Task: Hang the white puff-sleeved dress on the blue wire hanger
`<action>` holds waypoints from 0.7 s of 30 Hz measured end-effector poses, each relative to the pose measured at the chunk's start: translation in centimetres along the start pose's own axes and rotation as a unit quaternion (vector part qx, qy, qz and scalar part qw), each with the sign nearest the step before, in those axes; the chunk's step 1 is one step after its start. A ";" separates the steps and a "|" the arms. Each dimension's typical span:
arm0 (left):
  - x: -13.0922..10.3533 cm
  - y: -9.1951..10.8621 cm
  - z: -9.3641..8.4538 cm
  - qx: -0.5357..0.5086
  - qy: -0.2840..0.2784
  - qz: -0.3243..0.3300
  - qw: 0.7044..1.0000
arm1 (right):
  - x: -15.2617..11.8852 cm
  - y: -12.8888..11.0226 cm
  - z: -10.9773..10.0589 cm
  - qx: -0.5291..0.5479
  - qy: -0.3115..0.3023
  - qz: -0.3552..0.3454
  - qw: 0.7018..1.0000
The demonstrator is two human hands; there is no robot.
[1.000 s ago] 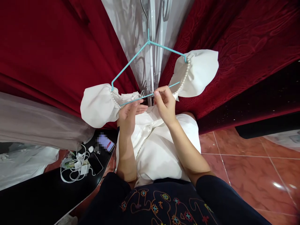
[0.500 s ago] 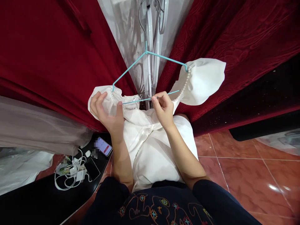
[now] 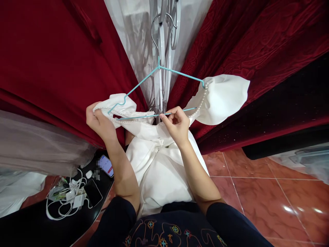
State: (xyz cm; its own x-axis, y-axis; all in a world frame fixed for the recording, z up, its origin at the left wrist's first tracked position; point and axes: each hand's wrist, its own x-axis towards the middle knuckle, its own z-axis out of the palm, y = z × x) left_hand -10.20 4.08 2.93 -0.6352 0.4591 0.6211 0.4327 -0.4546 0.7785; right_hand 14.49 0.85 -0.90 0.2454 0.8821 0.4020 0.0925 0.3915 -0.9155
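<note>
Left hand point(image 3: 99, 122), at about 9 o'clock from frame centre: clenched on the left puff sleeve point(image 3: 120, 103) of a white dress point(image 3: 159, 164), bunching the cloth and the pearl-trimmed neckline point(image 3: 133, 120) against the left end of the hanger. Sleeve is crumpled, drawn outward past the wire shoulder.

Right hand point(image 3: 177, 125), near centre: thumb and fingers pinched on the bottom bar of the turquoise wire hanger point(image 3: 144, 79), right where the neckline crosses it. Grasp looks light, fingertips only.

Dress hangs between the two forearms, its body dropping toward 6 o'clock. Right puff sleeve point(image 3: 223, 97), at 2 o'clock, sits full and rounded on the hanger's right shoulder, pearl edging running up to the wire corner.

Progress, as a judgement: right side looks seated on the hanger; left side is half settled, the sleeve not yet lying smooth over the wire. The hanger's hook is over a metal rail point(image 3: 164, 20) at 12 o'clock, so hanging itself appears done; the neckline and left sleeve remain to be put straight.

Surroundings: dark red velvet curtains point(image 3: 56, 58) either side, pale sheer fabric point(image 3: 133, 37) behind the rail, red tiled floor point(image 3: 257, 192) at 4 o'clock.

Containers: none seen. At 8 o'clock a black surface point(image 3: 31, 226) bears loose items: a lit phone point(image 3: 106, 165), a dark phone point(image 3: 92, 192), a tangle of white charger cables point(image 3: 65, 199).
</note>
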 end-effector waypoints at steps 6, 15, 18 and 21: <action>-2.9 -2.3 -2.6 0.010 -0.042 -0.040 0.998 | -0.1 -0.3 0.5 0.007 -0.005 0.011 1.000; -6.7 0.4 -0.7 -0.147 -0.333 -0.133 0.922 | -0.3 -0.6 0.7 0.005 -0.001 0.009 1.000; -8.6 2.3 1.1 -0.216 -0.297 -0.195 0.909 | -0.4 -0.8 0.8 0.002 -0.001 0.007 1.000; -10.1 3.7 2.3 -0.255 -0.230 -0.226 0.912 | -0.8 -1.1 0.9 0.002 -0.003 0.006 1.000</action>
State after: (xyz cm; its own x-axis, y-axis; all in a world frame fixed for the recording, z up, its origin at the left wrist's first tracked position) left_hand -0.66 -0.49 -0.27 -0.2895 0.9054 0.3106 -0.2351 -0.3818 0.8938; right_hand 13.33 -0.05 -0.24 0.2414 0.8878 0.3918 0.0854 0.3828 -0.9199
